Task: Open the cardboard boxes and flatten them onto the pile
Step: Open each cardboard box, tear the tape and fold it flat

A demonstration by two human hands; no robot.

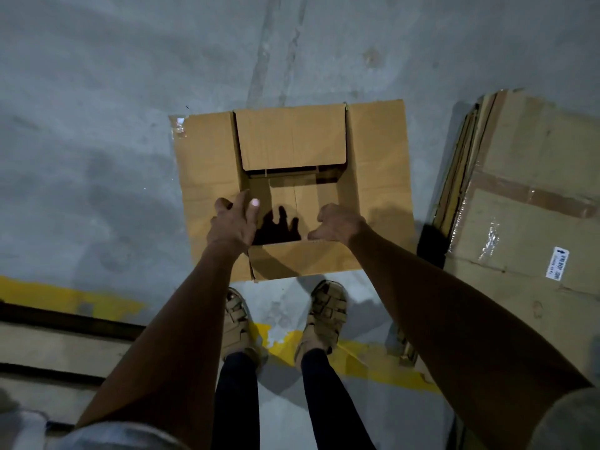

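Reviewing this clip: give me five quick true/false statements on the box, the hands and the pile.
1. The cardboard box on the floor has its top flaps open. True.
2. The flattened pile lies to the person's left. False: it lies to the right.
3. Both hands are at the box's near edge. True: the left hand is at the near left corner, the right hand at the near flap.
4. The box is full of items. False: nothing shows inside.
5. The person wears gloves. False: the hands are bare.
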